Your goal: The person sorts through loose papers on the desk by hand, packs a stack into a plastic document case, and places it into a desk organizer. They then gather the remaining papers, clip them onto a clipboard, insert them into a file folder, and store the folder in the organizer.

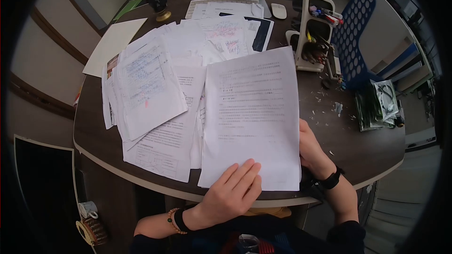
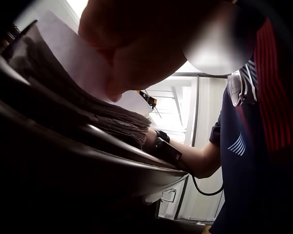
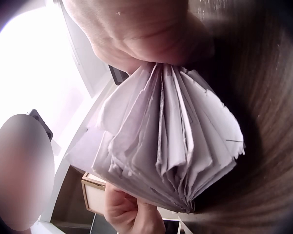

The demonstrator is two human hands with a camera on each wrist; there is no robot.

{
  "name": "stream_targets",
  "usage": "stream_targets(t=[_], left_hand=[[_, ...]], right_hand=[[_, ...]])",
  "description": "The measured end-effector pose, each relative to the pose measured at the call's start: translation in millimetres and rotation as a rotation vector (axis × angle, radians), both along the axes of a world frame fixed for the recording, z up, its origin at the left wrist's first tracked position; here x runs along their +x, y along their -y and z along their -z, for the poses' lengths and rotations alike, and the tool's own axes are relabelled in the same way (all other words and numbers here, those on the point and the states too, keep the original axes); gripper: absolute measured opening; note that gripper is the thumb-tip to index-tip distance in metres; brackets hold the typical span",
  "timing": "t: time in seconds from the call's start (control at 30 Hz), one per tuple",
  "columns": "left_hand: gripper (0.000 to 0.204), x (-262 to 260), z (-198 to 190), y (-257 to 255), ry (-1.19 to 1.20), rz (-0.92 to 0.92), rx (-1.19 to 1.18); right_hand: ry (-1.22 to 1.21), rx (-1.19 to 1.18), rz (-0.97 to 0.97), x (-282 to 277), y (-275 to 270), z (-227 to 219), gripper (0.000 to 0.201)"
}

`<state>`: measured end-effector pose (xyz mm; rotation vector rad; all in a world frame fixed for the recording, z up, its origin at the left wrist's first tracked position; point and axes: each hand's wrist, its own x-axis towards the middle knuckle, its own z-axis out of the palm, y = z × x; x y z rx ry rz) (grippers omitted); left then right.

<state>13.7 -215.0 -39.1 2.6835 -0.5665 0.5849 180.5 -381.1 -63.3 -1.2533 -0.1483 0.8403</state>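
A thick stack of printed papers (image 1: 252,113) lies at the front of the desk, its top sheet covered in lines of text. My left hand (image 1: 233,192) rests on the lower part of that sheet, fingers extended over the page. At the right edge, my right hand (image 1: 314,149) grips the stack, its fingertips partly hidden by the paper. The right wrist view has the sheets (image 3: 171,126) bunched under the right hand (image 3: 141,34) and fanning apart, with worn edges. In the left wrist view, the left hand (image 2: 136,53) is dark above the layered page edges (image 2: 122,122).
Loose written sheets (image 1: 146,80) overlap to the left of the stack. Behind are a keyboard (image 1: 197,7), a white mouse (image 1: 278,11) and a small fan (image 1: 158,2). A pen organizer (image 1: 310,33) and blue basket (image 1: 355,28) stand at right, with scraps (image 1: 338,109) nearby.
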Motion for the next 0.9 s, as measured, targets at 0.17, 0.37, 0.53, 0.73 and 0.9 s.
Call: stream_targets(t=[0.17,0.37,0.53,0.73,0.9], left_hand=[[0.013,-3.6,-3.1,-1.2,-0.018,0.003,-0.004],[0.015,-0.7,1.2,-4.0,-0.044,0.033,0.006],[0.028,-0.9,3.7,-8.3,-0.145,0.117,0.076],[0.085,2.8,-19.4,-25.4,-0.46,-0.153,0.068],[0.095,5.7,-15.0,-27.1,-0.485,-0.17,0.018]], right_hand=[[-0.027,-0.069,0.052,-0.6,-2.7,-1.8,0.036],[-0.144,0.031,0.178,-5.2,-16.7,-18.3,0.053],[0.108,-0.114,-0.056,-2.3,-4.1,-8.5,0.037],[0.058,-0.07,-0.024,-2.6,-4.7,-8.2,0.038],[0.057,-0.091,-0.038,-2.1,-3.7,-9.7,0.039]])
